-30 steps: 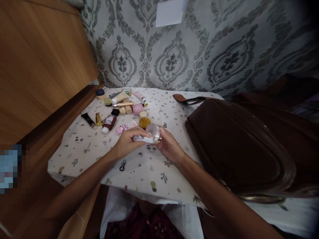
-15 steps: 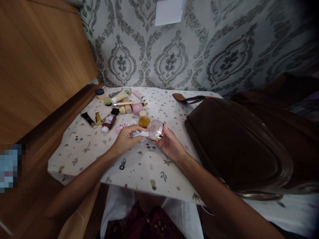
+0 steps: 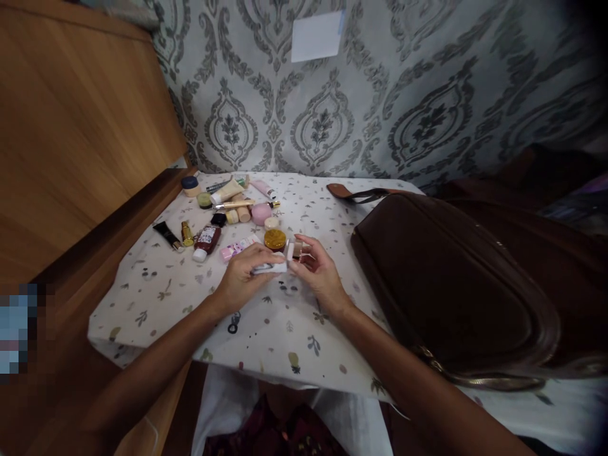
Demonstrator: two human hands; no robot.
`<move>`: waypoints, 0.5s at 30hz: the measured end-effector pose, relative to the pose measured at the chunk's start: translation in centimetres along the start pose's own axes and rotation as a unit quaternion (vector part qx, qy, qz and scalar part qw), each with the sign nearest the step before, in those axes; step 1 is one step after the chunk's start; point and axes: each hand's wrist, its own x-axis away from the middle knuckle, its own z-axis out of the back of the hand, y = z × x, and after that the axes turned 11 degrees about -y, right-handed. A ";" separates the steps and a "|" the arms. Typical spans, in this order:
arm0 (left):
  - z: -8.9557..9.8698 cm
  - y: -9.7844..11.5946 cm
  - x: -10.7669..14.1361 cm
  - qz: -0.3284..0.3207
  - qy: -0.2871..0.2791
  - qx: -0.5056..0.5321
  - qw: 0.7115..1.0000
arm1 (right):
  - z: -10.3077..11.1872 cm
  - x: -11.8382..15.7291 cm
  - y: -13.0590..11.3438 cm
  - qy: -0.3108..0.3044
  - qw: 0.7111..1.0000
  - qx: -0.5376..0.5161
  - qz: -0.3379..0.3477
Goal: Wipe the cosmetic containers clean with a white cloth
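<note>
Between the thumb and fingers of my right hand (image 3: 319, 272) is a small round cosmetic jar (image 3: 295, 249), clear at its lid with a pinkish-brown base. It is tipped on its side, its lid facing left. My left hand (image 3: 249, 272) pinches a small white item (image 3: 273, 265), soft and folded in look; its exact kind is unclear. The white item meets or nearly meets the jar's lid. Just behind them sits a round amber-gold jar (image 3: 275, 239). Left of it lies a pink and white pack (image 3: 239, 248), partly behind my left hand.
Several cosmetics lie at the back left, among them a dark red bottle (image 3: 208, 243), a pink jar (image 3: 261, 214), a cream tube (image 3: 227, 190) and a black tube (image 3: 168, 235). A large brown bag (image 3: 441, 278) takes up the right side. A wooden cabinet (image 3: 90, 88) stands left.
My right hand has turned the jar from lid facing up toward me to lid facing left. The white item in my left hand has stayed close beside it.
</note>
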 end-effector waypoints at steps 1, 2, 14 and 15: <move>0.1 -0.1 0.0 -0.003 0.005 -0.005 1.000 | 0.1 0.0 0.1 -0.005 1.000 0.022 0.006; 0.2 -0.1 0.1 -0.001 0.009 -0.011 1.000 | 0.2 0.1 0.1 -0.010 0.999 0.044 0.015; 2.0 -0.6 -0.4 0.084 -0.025 -0.005 0.996 | 0.0 1.1 -1.6 -0.150 0.968 0.184 0.079; 2.1 -0.7 -0.4 0.093 -0.033 0.004 0.995 | 0.0 1.1 -1.7 -0.162 0.972 0.159 0.064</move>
